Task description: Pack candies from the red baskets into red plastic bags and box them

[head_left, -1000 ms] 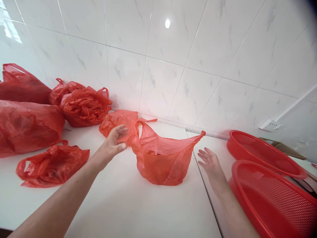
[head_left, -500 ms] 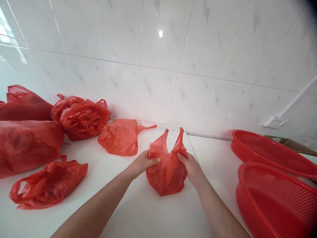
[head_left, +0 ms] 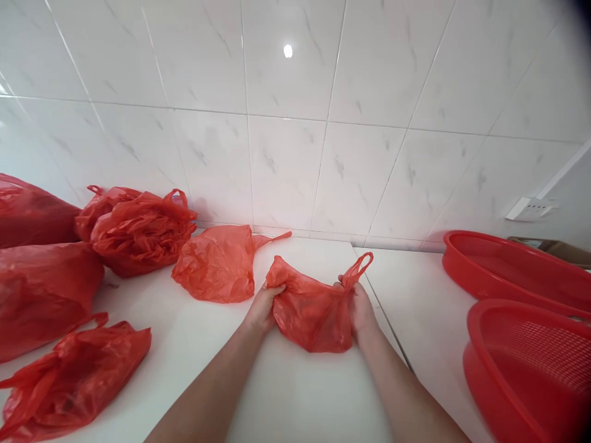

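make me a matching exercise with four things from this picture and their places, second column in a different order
Things
1. red plastic bag with a raised loop handle
2. slack orange-red plastic bag with a thin trailing strip
3. white rectangular socket
4. nearer rounded red plastic mesh basket

Places
A. on the white tiled wall
B. picture's lower right
C. between left hand and right hand
D. on the white tabletop, left of both hands

Pairs: 1-C, 2-D, 3-A, 4-B

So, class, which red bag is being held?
The rightmost red bag: the left grip and right grip hold its sides, whereas the other red bags, to its left, are in neither.
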`<action>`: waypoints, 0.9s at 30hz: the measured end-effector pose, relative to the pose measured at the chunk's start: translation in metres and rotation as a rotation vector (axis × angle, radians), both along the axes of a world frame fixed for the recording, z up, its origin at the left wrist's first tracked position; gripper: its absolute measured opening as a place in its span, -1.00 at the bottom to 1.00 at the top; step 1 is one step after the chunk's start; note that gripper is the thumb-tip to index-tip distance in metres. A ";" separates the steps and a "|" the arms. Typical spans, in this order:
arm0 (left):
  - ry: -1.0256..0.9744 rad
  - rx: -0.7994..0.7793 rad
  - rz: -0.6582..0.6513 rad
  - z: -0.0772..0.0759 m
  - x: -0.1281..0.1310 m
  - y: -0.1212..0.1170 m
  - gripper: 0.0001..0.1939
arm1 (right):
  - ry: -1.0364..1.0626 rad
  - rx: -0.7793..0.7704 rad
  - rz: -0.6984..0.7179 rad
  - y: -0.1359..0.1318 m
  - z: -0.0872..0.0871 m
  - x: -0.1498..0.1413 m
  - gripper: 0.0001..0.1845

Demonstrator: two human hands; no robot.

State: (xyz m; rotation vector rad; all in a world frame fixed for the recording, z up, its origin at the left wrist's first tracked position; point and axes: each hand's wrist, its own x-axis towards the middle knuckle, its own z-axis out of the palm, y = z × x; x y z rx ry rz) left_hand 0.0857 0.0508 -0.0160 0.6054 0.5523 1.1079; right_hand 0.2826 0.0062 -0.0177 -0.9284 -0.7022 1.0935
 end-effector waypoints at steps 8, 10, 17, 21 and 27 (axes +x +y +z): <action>0.002 -0.007 -0.131 0.005 -0.012 0.003 -0.62 | 0.122 -0.125 0.248 -0.009 0.004 -0.006 -0.70; -0.018 0.015 -0.206 0.005 -0.013 -0.001 -0.51 | 0.097 -0.138 0.310 -0.012 0.002 -0.012 -0.80; 0.026 0.028 -0.191 0.005 -0.009 -0.003 -0.72 | 0.286 -0.079 0.208 -0.013 0.000 -0.013 -0.74; 0.025 0.051 -0.101 0.004 -0.006 0.002 -0.69 | 0.294 -0.042 0.145 -0.012 0.009 -0.001 -0.81; 0.040 0.081 -0.094 0.002 -0.005 0.004 -0.70 | 0.291 -0.035 0.332 -0.019 0.021 -0.014 -0.59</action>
